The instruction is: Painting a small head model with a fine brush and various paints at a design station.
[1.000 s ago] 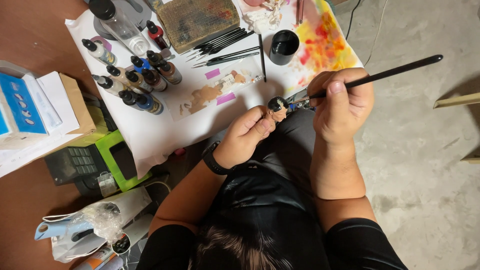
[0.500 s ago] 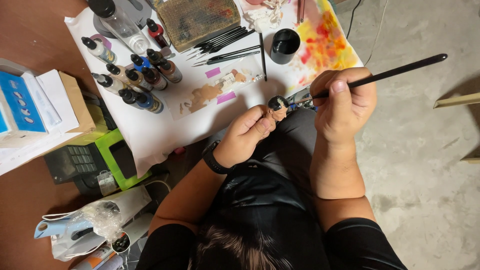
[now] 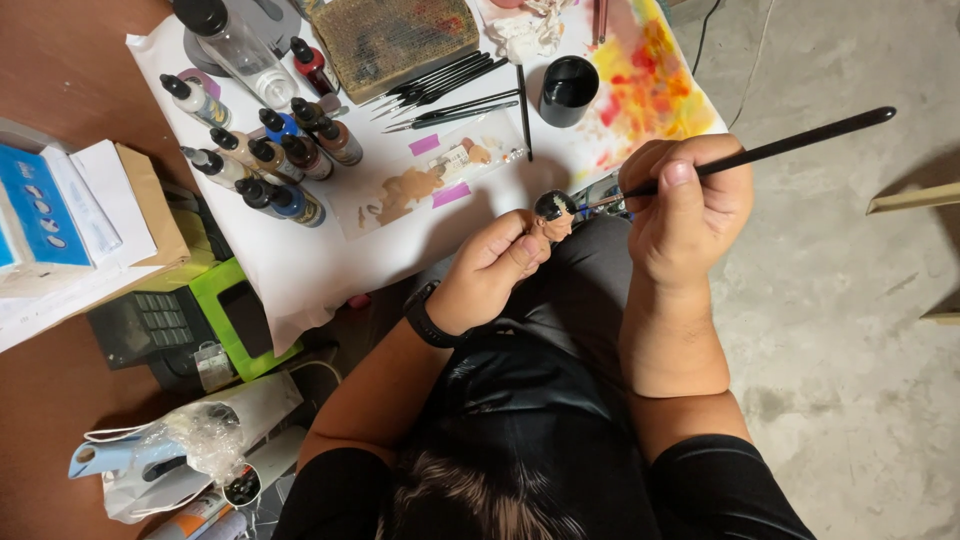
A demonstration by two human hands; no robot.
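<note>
Centre frame — our left hand (image 3: pixel 495 270) closes around a small figurine head (image 3: pixel 553 212); our right hand (image 3: pixel 690 205) pinches a black paintbrush (image 3: pixel 790 148), tip touching it. Paint bottles (image 3: pixel 265 160) upper left on the surface (image 3: pixel 300 265).

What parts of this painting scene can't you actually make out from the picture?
Head view only:
- Brush tip: too small, partly behind the right hand.
- Figure head: whatever is below it is hidden in the left hand.
- Dropper bottles: labels too small.
- Blue box: cut off by the left edge.
</note>
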